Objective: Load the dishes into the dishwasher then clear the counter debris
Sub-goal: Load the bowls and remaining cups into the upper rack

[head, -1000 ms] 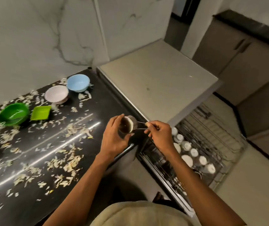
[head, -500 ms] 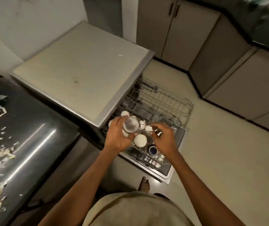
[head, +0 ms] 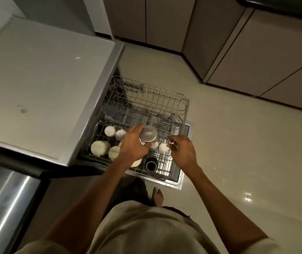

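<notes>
My left hand [head: 133,143] grips a small steel pan [head: 148,133], turned bottom up, just above the pulled-out wire rack [head: 164,99] of the dishwasher. My right hand [head: 182,152] pinches the pan's thin handle on its right side. Under and left of the pan stand several white cups [head: 98,148] upside down in the rack. A black cup [head: 151,164] sits near the rack's front edge. The pan's rim is hidden behind my left hand.
The dishwasher's grey top [head: 45,79] fills the left. A strip of the black counter [head: 5,195] shows at the bottom left. Beige cabinets [head: 256,52] line the far side of the pale floor. My bare foot [head: 157,196] stands before the open door.
I have turned from the littered counter to the dishwasher. Both hands carried the pan over the rack, turned it bottom up and lowered it.
</notes>
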`<state>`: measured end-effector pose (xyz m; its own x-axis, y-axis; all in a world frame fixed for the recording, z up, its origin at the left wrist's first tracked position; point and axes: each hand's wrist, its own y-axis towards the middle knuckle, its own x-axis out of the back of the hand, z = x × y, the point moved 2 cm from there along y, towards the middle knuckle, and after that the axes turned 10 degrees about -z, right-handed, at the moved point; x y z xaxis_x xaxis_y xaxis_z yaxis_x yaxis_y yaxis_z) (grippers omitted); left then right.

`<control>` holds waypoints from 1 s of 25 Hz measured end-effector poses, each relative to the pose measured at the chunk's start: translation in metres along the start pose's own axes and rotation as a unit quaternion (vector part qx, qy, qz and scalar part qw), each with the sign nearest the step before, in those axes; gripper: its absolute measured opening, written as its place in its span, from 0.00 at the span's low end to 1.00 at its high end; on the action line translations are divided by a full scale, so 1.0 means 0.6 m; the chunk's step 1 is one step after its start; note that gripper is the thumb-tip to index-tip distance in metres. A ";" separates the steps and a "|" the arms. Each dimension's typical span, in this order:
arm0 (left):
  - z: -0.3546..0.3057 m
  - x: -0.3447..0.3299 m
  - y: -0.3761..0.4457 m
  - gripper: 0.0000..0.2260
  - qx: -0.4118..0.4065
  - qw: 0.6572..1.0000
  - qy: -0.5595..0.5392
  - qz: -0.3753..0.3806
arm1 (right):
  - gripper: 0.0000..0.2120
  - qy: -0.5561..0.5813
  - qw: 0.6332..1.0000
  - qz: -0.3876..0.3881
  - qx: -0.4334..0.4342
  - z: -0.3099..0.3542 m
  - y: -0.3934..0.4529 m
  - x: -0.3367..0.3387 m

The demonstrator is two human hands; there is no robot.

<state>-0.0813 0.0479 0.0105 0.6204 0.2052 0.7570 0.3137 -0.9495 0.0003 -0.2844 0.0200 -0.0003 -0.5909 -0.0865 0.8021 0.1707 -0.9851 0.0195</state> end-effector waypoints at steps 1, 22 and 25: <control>0.001 -0.008 0.017 0.36 0.001 1.000 0.003 0.014 | 0.17 -0.010 1.000 0.001 -0.007 -0.006 0.010 -0.006; 0.094 -0.227 0.323 0.29 0.031 0.986 0.008 0.162 | 0.19 -0.181 0.975 0.072 -0.106 -0.107 0.250 -0.181; 0.113 -0.269 0.344 0.27 0.068 0.985 0.005 0.157 | 0.22 -0.193 0.969 0.110 -0.110 -0.127 0.283 -0.211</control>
<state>-0.0678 -0.1652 -0.1561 0.6946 -0.0971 0.7128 0.2011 -0.9251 -0.3221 -0.2404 -0.1475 -0.1439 -0.2141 -0.2769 0.9367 0.0618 -0.9609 -0.2700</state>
